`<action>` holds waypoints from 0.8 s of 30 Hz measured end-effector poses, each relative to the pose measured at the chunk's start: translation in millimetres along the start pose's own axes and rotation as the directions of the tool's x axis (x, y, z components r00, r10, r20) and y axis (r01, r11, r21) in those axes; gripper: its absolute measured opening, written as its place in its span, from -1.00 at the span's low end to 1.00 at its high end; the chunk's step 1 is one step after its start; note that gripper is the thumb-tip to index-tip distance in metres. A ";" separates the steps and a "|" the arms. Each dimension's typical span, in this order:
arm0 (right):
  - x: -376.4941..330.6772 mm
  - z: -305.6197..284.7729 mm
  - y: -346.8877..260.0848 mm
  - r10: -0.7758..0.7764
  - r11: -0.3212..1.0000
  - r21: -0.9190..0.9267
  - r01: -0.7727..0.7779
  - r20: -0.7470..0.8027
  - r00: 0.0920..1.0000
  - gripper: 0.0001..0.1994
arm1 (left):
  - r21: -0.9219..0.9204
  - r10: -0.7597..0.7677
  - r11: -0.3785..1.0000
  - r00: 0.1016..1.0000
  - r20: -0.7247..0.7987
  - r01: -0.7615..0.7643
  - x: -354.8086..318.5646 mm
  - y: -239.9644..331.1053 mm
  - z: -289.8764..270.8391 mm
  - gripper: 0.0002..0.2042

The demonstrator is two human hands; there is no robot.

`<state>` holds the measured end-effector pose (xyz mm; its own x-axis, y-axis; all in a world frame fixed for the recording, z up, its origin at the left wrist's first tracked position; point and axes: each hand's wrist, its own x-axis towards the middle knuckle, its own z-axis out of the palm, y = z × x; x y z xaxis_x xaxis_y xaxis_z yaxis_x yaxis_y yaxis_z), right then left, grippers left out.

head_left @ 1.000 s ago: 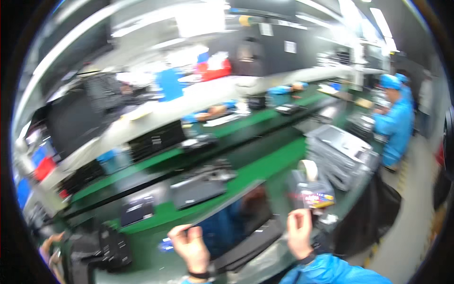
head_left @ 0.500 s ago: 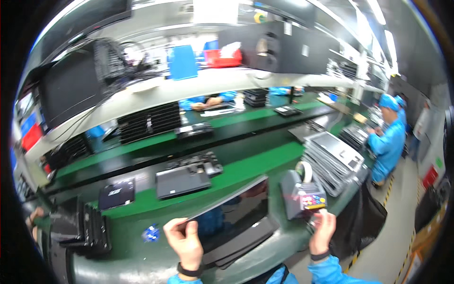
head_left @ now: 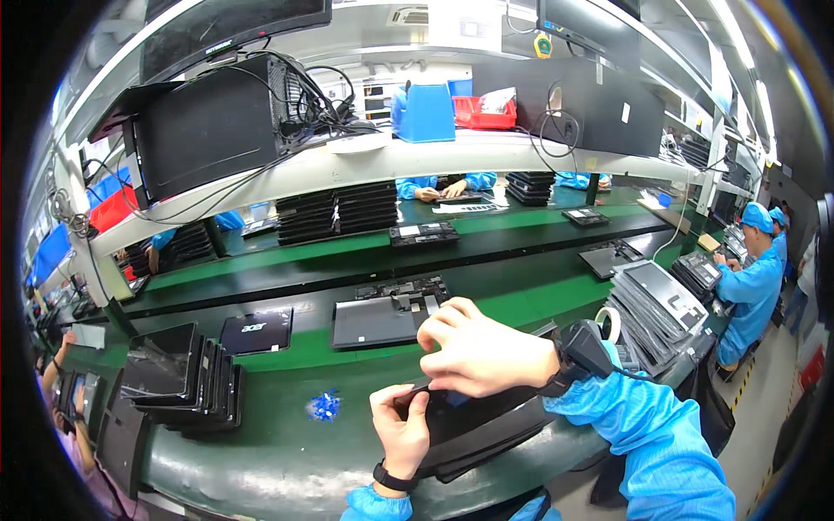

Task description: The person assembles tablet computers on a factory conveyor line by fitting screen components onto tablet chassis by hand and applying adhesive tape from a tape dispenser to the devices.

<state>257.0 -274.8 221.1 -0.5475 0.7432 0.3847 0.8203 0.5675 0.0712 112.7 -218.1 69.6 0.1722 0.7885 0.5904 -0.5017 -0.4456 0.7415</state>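
Note:
My left hand (head_left: 402, 431) grips the left corner of a dark, glossy laptop screen panel (head_left: 465, 420), thumb on top. Across the panel reaches my right hand (head_left: 488, 354), its fingers pinched together at that same corner; whatever lies between its fingertips is hidden. Under the screen panel, at the bench's near edge, lies another flat dark panel (head_left: 491, 453). Small blue scraps (head_left: 324, 405) are scattered on the green bench to the left of my hands. My right forearm covers most of the tape dispenser, leaving its tape roll (head_left: 611, 325) in sight.
Stacked dark screen panels (head_left: 165, 373) stand at left, near a black laptop lid (head_left: 257, 331). Beyond my hands sits a grey laptop part (head_left: 382, 321). Silver panels (head_left: 656, 300) are piled at right, near a co-worker in blue (head_left: 754, 273). A shelf (head_left: 426, 154) crosses above the bench.
My right hand has moved left from beside the tape dispenser to the screen panel's corner, where its fingers are pinched. The panel now lies lower and flatter, still in my left hand.

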 end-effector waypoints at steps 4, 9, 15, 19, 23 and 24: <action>0.6 14.2 -0.4 0.016 0.978 -0.201 -0.062 -0.225 0.974 -0.89 | -0.053 -0.058 0.997 0.998 -0.025 0.056 4.6 4.0 -1.9 -0.71; -22.5 34.6 -11.3 -0.037 0.938 -0.339 -0.069 -0.298 0.954 -0.79 | 0.024 -0.059 0.998 0.998 -0.013 0.059 5.8 5.7 0.0 -0.69; -15.2 39.3 6.9 0.218 0.972 0.122 -0.202 -0.142 0.965 -0.81 | 0.021 -0.054 0.998 0.998 -0.019 0.055 5.2 6.0 1.2 -0.70; -12.6 35.5 -9.0 0.375 0.876 -0.338 -0.344 0.030 0.926 -0.79 | -0.034 -0.094 0.995 0.995 -0.043 0.092 12.0 0.8 2.9 -0.71; -54.9 55.9 -59.7 0.317 0.935 0.073 -0.348 -0.615 0.722 -0.83 | 0.013 -0.039 0.999 0.993 -0.107 0.040 16.7 3.7 -5.6 -0.75; -74.8 67.8 -76.1 0.339 0.941 0.207 -0.268 -0.583 0.738 -0.83 | 0.048 -0.002 0.999 0.988 -0.154 0.009 19.8 6.0 -8.1 -0.77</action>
<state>224.3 -349.5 124.5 -0.0296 0.5344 0.8447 0.8843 0.4080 -0.2271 106.3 -201.7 83.1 0.0407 0.8450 0.5332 -0.4584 -0.4584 0.7614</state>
